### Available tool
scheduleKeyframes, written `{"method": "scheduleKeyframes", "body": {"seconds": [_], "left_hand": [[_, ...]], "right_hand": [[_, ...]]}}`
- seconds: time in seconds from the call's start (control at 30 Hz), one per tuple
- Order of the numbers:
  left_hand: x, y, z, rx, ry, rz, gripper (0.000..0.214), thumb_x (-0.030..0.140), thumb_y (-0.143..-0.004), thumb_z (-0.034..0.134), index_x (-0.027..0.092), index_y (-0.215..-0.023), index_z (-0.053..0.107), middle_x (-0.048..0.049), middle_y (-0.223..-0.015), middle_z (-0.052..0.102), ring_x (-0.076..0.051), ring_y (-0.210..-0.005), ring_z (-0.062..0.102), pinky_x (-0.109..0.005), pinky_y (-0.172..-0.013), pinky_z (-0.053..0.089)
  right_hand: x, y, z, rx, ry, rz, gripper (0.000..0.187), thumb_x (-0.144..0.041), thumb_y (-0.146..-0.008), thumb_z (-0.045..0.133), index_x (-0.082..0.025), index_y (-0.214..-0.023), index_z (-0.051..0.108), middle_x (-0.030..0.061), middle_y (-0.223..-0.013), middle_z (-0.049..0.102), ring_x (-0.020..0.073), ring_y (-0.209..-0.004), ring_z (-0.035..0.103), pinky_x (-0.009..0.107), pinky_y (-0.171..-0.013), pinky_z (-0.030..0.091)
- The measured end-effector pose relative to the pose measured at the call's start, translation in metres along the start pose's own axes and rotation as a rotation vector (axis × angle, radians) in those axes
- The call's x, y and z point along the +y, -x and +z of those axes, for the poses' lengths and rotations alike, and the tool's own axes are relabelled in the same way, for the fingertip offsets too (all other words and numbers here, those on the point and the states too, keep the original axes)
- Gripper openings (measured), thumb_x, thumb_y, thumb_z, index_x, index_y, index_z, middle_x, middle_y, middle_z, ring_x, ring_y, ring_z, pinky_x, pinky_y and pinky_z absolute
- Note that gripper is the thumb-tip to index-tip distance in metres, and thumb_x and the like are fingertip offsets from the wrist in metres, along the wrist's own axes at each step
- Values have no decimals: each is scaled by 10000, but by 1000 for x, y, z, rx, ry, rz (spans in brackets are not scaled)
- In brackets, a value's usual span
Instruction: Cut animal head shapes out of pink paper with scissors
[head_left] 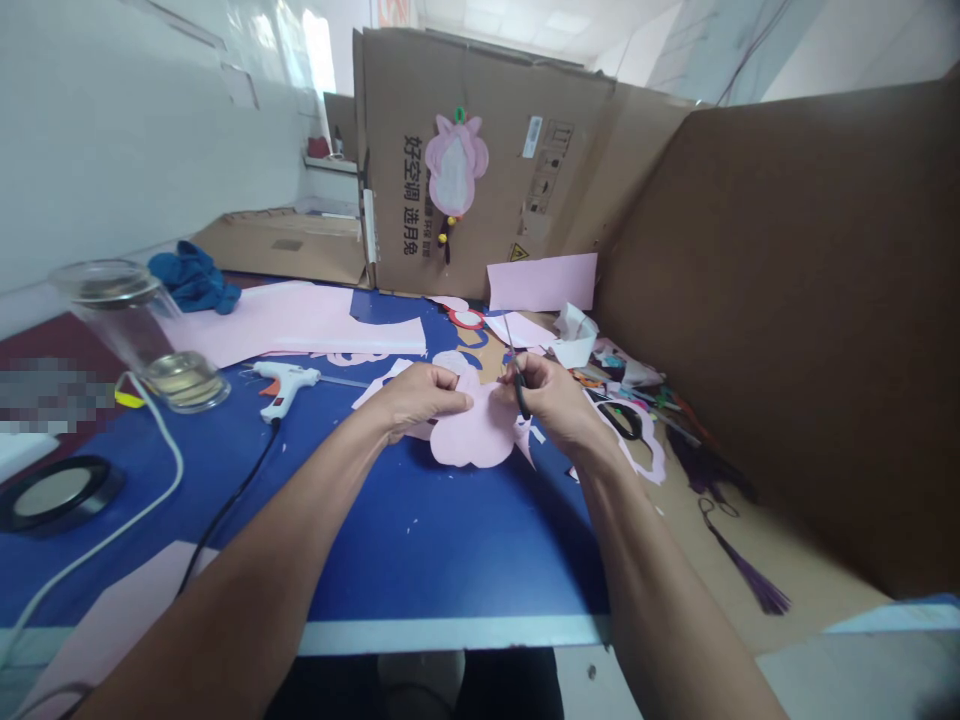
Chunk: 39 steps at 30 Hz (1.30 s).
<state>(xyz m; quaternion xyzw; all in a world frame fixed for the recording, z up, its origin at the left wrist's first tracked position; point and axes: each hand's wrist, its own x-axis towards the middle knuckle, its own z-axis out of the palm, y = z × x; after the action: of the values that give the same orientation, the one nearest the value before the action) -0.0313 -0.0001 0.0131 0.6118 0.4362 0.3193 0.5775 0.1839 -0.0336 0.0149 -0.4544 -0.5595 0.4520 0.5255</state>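
My left hand point(417, 395) is closed on the left edge of a pink paper cut-out point(472, 435) with scalloped lobes, held just above the blue table point(420, 540). My right hand point(551, 395) grips a pair of scissors point(514, 370), whose blades point up and away at the paper's top edge. The two hands are close together, with the paper between them.
A white glue gun point(283, 384) with a black cord lies left of my hands. A glass jar point(142, 335), a tape roll point(56, 492) and blue cloth point(193, 278) sit further left. Pink sheets point(285, 320), scraps and a purple tassel point(742, 570) lie about. Cardboard walls point(787, 330) stand behind and right.
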Motion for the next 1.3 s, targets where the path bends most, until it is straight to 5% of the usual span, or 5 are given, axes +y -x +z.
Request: {"method": "scheduleKeyframes", "body": {"seconds": [0.2,0.5,0.87,1.1,1.3], "left_hand": [[4,-2,-1,-57,153,-3,222,314,-691,849,165,-749,695,-16,-647,654,-106,-526,545,-234,-495,369],[0,-8,0,50,177,-40,298,317,-637,882,149,-847,753,-78,-803,754,-154,-662,650,-254,-560,455],[4,-8,-3,178,279,77,283,303,-622,851,148,-822,725,-37,-724,716,-131,-603,593,-248,-569,446],[6,-2,-6,11,88,-31,191,247,-611,811,159,-759,729,-59,-711,709,-157,-591,610,-263,-534,442],[11,5,3,-116,-30,-64,190,219,-600,795,171,-779,755,-58,-724,712,-164,-575,613,-265,-512,429]], "right_hand": [[4,-4,0,184,-64,-38,281,-196,-583,828,-221,-738,595,-52,-706,593,122,-621,470,256,-556,351],[11,-10,-2,335,-127,-89,281,-239,-616,835,-232,-739,583,-67,-677,548,116,-578,448,268,-556,387],[8,-8,3,226,-125,-6,295,-231,-594,845,-230,-731,585,-44,-696,607,131,-616,522,275,-596,429],[0,-5,-21,119,-105,4,403,-332,-621,957,-244,-779,597,-10,-796,696,170,-718,627,307,-670,494],[-7,3,-17,-81,-21,28,374,-265,-597,951,-228,-771,622,2,-831,727,200,-819,667,317,-720,493]]}}
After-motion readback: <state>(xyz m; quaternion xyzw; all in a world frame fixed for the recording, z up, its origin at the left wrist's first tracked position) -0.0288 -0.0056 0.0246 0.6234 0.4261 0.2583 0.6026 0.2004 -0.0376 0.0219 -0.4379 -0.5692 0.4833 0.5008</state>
